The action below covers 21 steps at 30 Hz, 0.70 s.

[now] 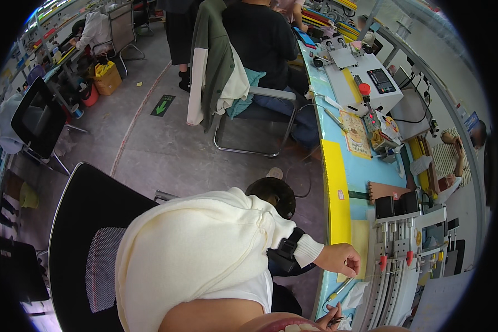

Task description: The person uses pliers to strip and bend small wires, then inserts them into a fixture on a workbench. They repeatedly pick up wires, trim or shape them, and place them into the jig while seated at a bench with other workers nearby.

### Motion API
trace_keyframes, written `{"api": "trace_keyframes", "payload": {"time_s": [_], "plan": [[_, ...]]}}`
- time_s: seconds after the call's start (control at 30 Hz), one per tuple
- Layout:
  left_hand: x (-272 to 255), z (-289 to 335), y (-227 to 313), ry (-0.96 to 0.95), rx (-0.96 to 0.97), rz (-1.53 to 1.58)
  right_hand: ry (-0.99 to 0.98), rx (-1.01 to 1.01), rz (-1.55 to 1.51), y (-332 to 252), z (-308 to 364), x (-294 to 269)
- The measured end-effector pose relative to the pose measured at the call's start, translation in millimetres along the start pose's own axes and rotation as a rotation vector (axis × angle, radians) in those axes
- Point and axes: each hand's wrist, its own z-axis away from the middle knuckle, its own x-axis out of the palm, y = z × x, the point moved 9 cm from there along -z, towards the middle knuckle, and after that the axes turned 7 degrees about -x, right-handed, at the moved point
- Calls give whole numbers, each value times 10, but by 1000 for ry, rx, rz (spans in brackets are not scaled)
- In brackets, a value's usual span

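My left hand (342, 259) reaches from a cream sleeve over the bench edge, its fingers curled into a pinch; whatever is between them is too small to make out. A thin pale strand runs near its fingertips toward the metal rail fixture (386, 285). At the bottom edge my right hand (331, 317) is partly cut off. Its fingers are closed around a small dark thing of unclear kind. Between the two hands a slender silver and yellow tool (339, 290) lies on the blue bench mat. Crumpled white tissue (356, 293) is beside it.
The fixture carries red-tipped clamps (383, 263) and black blocks (408, 202). A yellow strip (335, 191) borders the bench. Farther along stands a white machine (377, 83) with a control panel. Beyond my black chair (94, 221), a co-worker (260, 44) sits on another chair draped with jackets.
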Motion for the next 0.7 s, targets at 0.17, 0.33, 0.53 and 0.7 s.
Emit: {"api": "trace_keyframes", "payload": {"time_s": [0.17,0.33,0.53,0.7], "plan": [[20,0,-3,-7,4,-1,1,-1,4,5,1,-5],[50,3,1,-21,12,9,5,3,5,9,21,-16],[60,13,-1,-25,7,3,9,10,5,22,49,-21],[68,12,-9,-22,10,-1,9,14,7,32,52,-27]]}}
